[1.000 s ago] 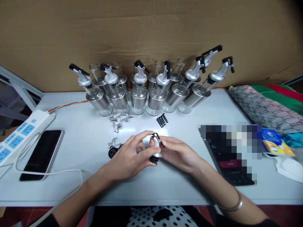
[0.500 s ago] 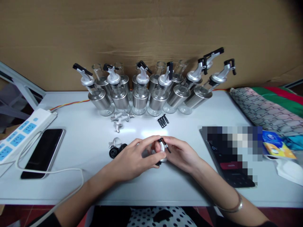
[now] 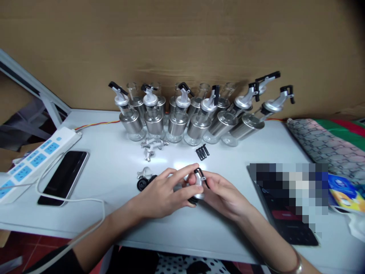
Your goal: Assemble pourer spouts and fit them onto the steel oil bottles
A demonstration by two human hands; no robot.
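Observation:
A silver pour spout [image 3: 199, 187] with a black flip lever [image 3: 205, 178] is held between my hands above the table. My left hand [image 3: 164, 193] grips its body, thumb across the front and index finger reaching up to the top. My right hand [image 3: 225, 192] is closed around the other side, its thumb beside the lever; its fingertips are partly hidden behind the spout. Left of my hands lie black round stoppers [image 3: 142, 184] and a loose silver spout body [image 3: 146, 173]. Farther back are more silver spout bodies [image 3: 154, 144] and several black levers [image 3: 202, 152].
Glass bottles with steel sleeves [image 3: 154, 123] stand in rows along the cardboard wall [image 3: 182, 45], the front ones topped with spouts. A phone [image 3: 64, 177] and power strip [image 3: 37, 160] lie left, with a white cable [image 3: 82, 199]. A calculator [image 3: 296, 228] sits right.
The view has shifted, so the table contents appear farther right and lower. My right thumb has moved from the spout's top down beside the lever. The spout stays in my hands.

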